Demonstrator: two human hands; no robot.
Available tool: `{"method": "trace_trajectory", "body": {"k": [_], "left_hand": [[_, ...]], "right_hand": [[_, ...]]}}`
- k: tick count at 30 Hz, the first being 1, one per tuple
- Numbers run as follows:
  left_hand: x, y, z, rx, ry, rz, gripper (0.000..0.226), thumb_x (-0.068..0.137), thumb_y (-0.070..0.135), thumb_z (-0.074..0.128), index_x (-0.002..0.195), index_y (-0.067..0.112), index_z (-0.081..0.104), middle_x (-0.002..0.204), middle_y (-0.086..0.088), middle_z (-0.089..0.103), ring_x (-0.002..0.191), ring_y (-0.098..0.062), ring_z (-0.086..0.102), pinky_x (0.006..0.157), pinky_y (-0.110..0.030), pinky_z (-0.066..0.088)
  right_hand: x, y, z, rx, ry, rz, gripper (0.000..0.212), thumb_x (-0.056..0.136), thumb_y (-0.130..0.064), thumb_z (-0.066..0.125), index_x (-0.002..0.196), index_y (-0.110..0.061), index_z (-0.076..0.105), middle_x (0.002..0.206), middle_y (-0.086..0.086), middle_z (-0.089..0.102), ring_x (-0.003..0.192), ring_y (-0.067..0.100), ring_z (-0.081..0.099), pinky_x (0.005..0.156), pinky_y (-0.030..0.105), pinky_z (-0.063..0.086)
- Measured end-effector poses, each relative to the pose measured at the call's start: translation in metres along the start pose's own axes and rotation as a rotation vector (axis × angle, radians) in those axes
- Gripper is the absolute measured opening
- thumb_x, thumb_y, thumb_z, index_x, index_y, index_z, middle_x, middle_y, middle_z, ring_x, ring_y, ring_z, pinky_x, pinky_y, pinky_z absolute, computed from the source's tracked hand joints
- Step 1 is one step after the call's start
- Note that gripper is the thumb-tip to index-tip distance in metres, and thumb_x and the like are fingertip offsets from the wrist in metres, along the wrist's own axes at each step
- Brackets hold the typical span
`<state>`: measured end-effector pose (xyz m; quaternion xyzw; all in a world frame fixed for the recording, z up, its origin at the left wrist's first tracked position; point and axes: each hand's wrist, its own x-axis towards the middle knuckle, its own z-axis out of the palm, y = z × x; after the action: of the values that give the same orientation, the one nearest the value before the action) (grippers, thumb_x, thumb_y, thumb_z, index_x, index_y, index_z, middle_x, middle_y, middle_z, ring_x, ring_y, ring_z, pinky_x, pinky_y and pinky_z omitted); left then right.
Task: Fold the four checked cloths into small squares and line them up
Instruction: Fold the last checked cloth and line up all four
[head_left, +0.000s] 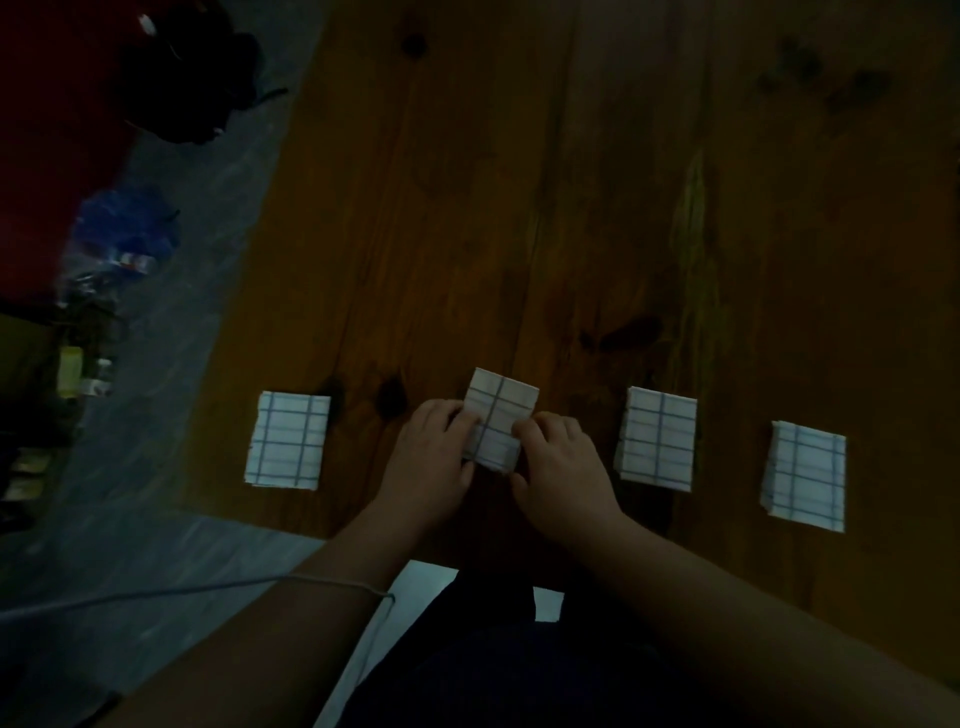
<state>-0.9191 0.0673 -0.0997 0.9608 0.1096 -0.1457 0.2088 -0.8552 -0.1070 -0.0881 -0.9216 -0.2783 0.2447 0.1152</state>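
Dim table (519, 208): left hand (434, 457), right hand (563, 467) apparently pinch one cloth (501, 405), three others (288, 441) (657, 434) (804, 475) flanking.

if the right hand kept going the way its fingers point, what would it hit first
The middle folded checked cloth: the right hand has its fingers on its right edge. Beyond it lies the left hand.

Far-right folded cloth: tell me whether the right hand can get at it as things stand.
Probably yes: the far-right cloth lies uncovered on the table, though the right hand is busy pinching the second cloth.
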Motion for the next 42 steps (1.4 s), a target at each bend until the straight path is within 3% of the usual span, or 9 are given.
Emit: {"method": "trace_trajectory", "body": {"k": [9, 20, 32, 37, 42], "left_hand": [[0.016, 0.019, 0.004, 0.048, 0.014, 0.026, 0.053, 0.087, 0.035, 0.068, 0.134, 0.03, 0.044, 0.143, -0.003, 0.04, 0.137, -0.023, 0.032, 0.112, -0.041, 0.033], [0.013, 0.015, 0.003, 0.069, 0.001, 0.056, 0.051, 0.088, 0.033, 0.067, 0.134, 0.033, 0.046, 0.144, -0.001, 0.041, 0.136, -0.022, 0.033, 0.111, -0.041, 0.033], [0.004, 0.016, -0.01, 0.031, 0.015, 0.019, 0.059, 0.09, 0.033, 0.067, 0.143, 0.03, 0.04, 0.148, 0.002, 0.037, 0.137, -0.019, 0.034, 0.113, -0.038, 0.032], [-0.025, 0.004, -0.022, -0.032, 0.054, -0.07, 0.06, 0.091, 0.031, 0.067, 0.145, 0.025, 0.04, 0.146, 0.0, 0.042, 0.134, -0.019, 0.04, 0.111, -0.038, 0.038], [-0.058, -0.017, -0.034, -0.1, 0.147, -0.161, 0.052, 0.092, 0.03, 0.066, 0.14, 0.022, 0.046, 0.137, 0.0, 0.053, 0.125, -0.017, 0.049, 0.105, -0.035, 0.044]], "right_hand": [[-0.005, 0.007, -0.006, -0.004, 0.033, 0.076, 0.064, 0.089, -0.045, 0.063, 0.143, -0.035, 0.03, 0.152, 0.005, 0.035, 0.142, 0.027, 0.029, 0.116, 0.046, 0.033], [-0.003, 0.008, 0.0, -0.045, 0.045, 0.065, 0.049, 0.094, -0.036, 0.058, 0.14, -0.03, 0.041, 0.149, 0.006, 0.039, 0.137, 0.027, 0.036, 0.111, 0.045, 0.038], [-0.008, 0.0, -0.011, 0.027, 0.05, 0.093, 0.057, 0.093, -0.034, 0.059, 0.144, -0.029, 0.033, 0.15, 0.002, 0.034, 0.137, 0.023, 0.032, 0.113, 0.043, 0.034], [-0.015, -0.017, -0.022, 0.07, 0.049, -0.01, 0.057, 0.095, -0.028, 0.055, 0.147, -0.03, 0.031, 0.154, 0.0, 0.031, 0.142, 0.021, 0.027, 0.116, 0.041, 0.029], [-0.018, -0.05, -0.021, 0.107, 0.058, -0.143, 0.051, 0.095, -0.03, 0.052, 0.143, -0.028, 0.035, 0.147, 0.0, 0.04, 0.136, 0.021, 0.036, 0.113, 0.041, 0.036]]}}
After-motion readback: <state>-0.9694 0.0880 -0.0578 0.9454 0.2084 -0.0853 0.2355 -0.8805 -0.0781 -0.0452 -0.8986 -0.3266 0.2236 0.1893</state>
